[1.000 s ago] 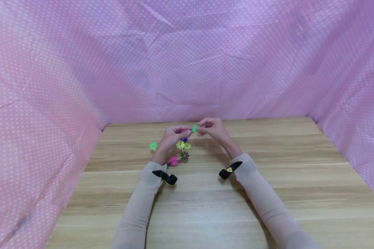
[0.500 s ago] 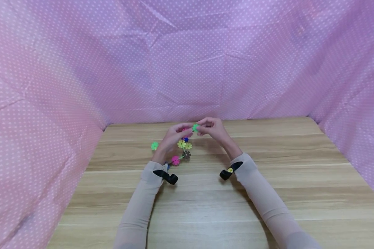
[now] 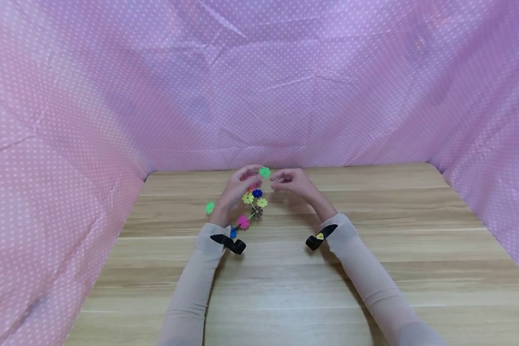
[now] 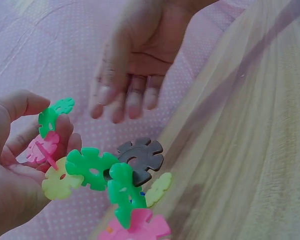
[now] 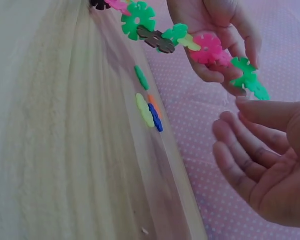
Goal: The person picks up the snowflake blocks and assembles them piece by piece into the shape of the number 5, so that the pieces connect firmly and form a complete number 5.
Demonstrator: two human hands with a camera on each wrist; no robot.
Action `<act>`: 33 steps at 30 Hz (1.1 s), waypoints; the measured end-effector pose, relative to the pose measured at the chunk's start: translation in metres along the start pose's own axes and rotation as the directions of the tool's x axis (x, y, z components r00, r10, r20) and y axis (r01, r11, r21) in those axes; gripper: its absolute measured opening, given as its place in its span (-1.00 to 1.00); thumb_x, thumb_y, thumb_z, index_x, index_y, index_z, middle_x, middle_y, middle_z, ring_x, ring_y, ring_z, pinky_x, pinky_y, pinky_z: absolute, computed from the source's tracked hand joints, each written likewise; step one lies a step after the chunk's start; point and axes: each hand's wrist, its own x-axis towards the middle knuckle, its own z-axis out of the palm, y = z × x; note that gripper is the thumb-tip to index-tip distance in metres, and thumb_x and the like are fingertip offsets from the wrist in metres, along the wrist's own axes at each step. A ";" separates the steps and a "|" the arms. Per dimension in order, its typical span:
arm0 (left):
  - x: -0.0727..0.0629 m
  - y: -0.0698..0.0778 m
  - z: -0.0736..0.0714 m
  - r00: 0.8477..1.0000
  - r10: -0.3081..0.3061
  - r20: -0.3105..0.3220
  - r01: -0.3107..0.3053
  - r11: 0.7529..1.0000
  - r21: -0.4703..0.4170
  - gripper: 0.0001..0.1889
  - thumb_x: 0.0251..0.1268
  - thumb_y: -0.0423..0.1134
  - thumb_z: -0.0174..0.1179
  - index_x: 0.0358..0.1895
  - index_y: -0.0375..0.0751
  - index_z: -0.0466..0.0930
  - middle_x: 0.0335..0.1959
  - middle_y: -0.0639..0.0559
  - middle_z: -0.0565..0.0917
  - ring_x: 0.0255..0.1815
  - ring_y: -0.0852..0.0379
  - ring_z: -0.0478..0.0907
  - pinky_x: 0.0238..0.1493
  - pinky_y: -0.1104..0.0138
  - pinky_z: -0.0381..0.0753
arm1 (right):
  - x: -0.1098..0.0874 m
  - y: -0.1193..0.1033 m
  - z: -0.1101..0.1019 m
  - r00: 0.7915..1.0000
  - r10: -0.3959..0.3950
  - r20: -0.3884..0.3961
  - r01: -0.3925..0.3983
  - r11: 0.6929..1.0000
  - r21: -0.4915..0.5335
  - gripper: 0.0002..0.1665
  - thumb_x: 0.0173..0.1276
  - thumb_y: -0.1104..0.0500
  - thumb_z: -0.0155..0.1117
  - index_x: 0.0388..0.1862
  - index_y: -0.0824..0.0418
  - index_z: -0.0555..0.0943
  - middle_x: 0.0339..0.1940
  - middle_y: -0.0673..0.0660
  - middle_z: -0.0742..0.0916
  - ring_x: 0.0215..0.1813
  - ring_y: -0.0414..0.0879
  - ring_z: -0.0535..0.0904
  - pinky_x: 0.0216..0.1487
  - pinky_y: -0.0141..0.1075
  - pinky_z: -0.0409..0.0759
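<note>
I see that the right hand [image 3: 298, 183], which pinched the green disc [image 3: 265, 172] half a second ago, has let go and is just beside it, fingers loosely bent and empty. On my feed, the left hand [image 3: 235, 190] pinches the end of the chain [image 3: 248, 198] above the desk [image 3: 415, 240], with that disc at its tip. I take the disc as joined on, leaving the right hand free.

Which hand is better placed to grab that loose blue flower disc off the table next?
The right hand, most likely: it is empty, and the loose blue flower disc on the table looks within easy reach. The left hand is busy holding the linked disc chain.
</note>
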 end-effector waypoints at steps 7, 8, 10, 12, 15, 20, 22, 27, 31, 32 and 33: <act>0.002 0.003 -0.008 1.000 0.019 -0.017 -0.019 0.999 -0.039 -0.62 0.47 -0.25 0.22 0.29 -0.10 0.53 0.14 -0.08 0.59 0.26 -0.24 0.54 0.37 0.06 0.53 | 0.002 0.003 0.004 0.980 0.087 0.177 -0.056 0.983 -0.173 -0.65 0.36 0.27 0.40 0.08 0.40 0.66 -0.12 0.28 0.79 -0.13 0.08 0.72 -0.07 -0.11 0.75; 0.002 0.004 -0.009 1.000 0.023 -0.017 -0.024 0.999 -0.044 -0.62 0.47 -0.27 0.21 0.29 -0.12 0.52 0.13 -0.09 0.59 0.21 -0.18 0.56 0.36 0.09 0.55 | 0.003 0.003 0.005 0.975 0.092 0.201 -0.054 0.981 -0.188 -0.66 0.36 0.27 0.41 0.07 0.39 0.66 -0.12 0.27 0.79 -0.12 0.09 0.72 -0.05 -0.09 0.75; 0.002 0.005 -0.010 0.999 0.031 -0.015 -0.032 0.998 -0.050 -0.62 0.47 -0.30 0.20 0.30 -0.15 0.51 0.10 -0.10 0.60 0.10 -0.04 0.61 0.31 0.16 0.58 | 0.005 0.005 0.007 0.965 0.093 0.245 -0.039 0.976 -0.215 -0.68 0.34 0.30 0.41 0.05 0.39 0.66 -0.14 0.27 0.79 -0.11 0.08 0.73 -0.04 -0.11 0.75; 0.002 0.005 -0.011 0.999 0.034 -0.012 -0.035 0.998 -0.055 -0.61 0.48 -0.33 0.19 0.31 -0.18 0.50 0.07 -0.06 0.60 0.01 0.07 0.62 0.27 0.20 0.60 | 0.008 0.007 0.010 0.955 0.085 0.283 -0.016 0.971 -0.237 -0.68 0.31 0.34 0.40 0.03 0.41 0.66 -0.17 0.28 0.80 -0.14 0.05 0.74 -0.07 -0.15 0.75; 0.002 0.005 -0.013 0.999 0.035 -0.007 -0.035 0.997 -0.065 -0.61 0.48 -0.34 0.18 0.31 -0.19 0.49 0.02 -0.01 0.60 -0.04 0.12 0.60 0.26 0.20 0.60 | 0.012 0.010 0.014 0.947 0.081 0.310 0.007 0.963 -0.271 -0.67 0.25 0.37 0.44 0.00 0.42 0.67 -0.22 0.26 0.80 -0.23 -0.06 0.72 -0.15 -0.28 0.72; -0.001 0.005 -0.016 1.000 0.023 -0.005 -0.023 0.999 -0.050 -0.63 0.51 -0.26 0.18 0.31 -0.10 0.51 0.07 0.01 0.59 0.16 -0.09 0.58 0.35 0.11 0.54 | 0.018 0.012 0.021 0.946 0.076 0.315 0.035 0.943 -0.331 -0.64 0.17 0.32 0.55 -0.06 0.37 0.68 -0.38 0.15 0.74 -0.38 -0.20 0.58 -0.29 -0.44 0.57; -0.001 0.005 -0.017 1.000 0.017 -0.003 -0.017 0.999 -0.046 -0.63 0.51 -0.24 0.19 0.31 -0.08 0.52 0.10 0.02 0.58 0.25 -0.20 0.53 0.37 0.10 0.53 | 0.019 0.012 0.022 0.943 0.070 0.324 0.050 0.936 -0.349 -0.63 0.16 0.30 0.57 -0.07 0.37 0.67 -0.44 0.11 0.70 -0.43 -0.23 0.52 -0.35 -0.46 0.51; 0.001 0.004 -0.017 1.000 0.006 0.000 -0.006 0.999 -0.040 -0.62 0.50 -0.26 0.19 0.31 -0.11 0.51 0.05 0.02 0.60 0.23 -0.21 0.54 0.34 0.13 0.55 | 0.022 0.011 0.025 0.936 0.054 0.349 0.089 0.920 -0.381 -0.64 0.20 0.26 0.57 -0.07 0.36 0.66 -0.56 0.04 0.63 -0.53 -0.27 0.43 -0.45 -0.47 0.38; 0.001 0.003 -0.016 1.000 0.001 0.010 -0.001 1.000 -0.017 -0.61 0.50 -0.25 0.18 0.33 -0.11 0.50 0.02 0.02 0.60 0.18 -0.13 0.56 0.33 0.14 0.56 | 0.024 0.013 0.025 0.935 0.049 0.351 0.099 0.914 -0.392 -0.67 0.22 0.24 0.56 -0.10 0.33 0.67 -0.60 0.00 0.61 -0.55 -0.28 0.42 -0.46 -0.47 0.36; 0.001 0.003 -0.016 1.000 0.002 0.014 -0.002 1.000 -0.013 -0.61 0.51 -0.25 0.18 0.33 -0.11 0.50 0.03 0.02 0.61 0.19 -0.13 0.56 0.33 0.14 0.56 | 0.024 0.013 0.026 0.936 0.051 0.349 0.098 0.914 -0.394 -0.68 0.22 0.23 0.56 -0.11 0.33 0.67 -0.60 -0.01 0.61 -0.55 -0.28 0.42 -0.46 -0.47 0.36; 0.001 0.003 -0.016 1.000 0.004 0.017 -0.003 1.000 -0.007 -0.60 0.50 -0.24 0.18 0.34 -0.11 0.49 0.03 0.02 0.61 0.16 -0.10 0.58 0.33 0.14 0.56 | 0.024 0.014 0.026 0.937 0.053 0.346 0.094 0.913 -0.396 -0.68 0.22 0.23 0.56 -0.12 0.32 0.67 -0.59 -0.02 0.61 -0.54 -0.28 0.42 -0.45 -0.47 0.35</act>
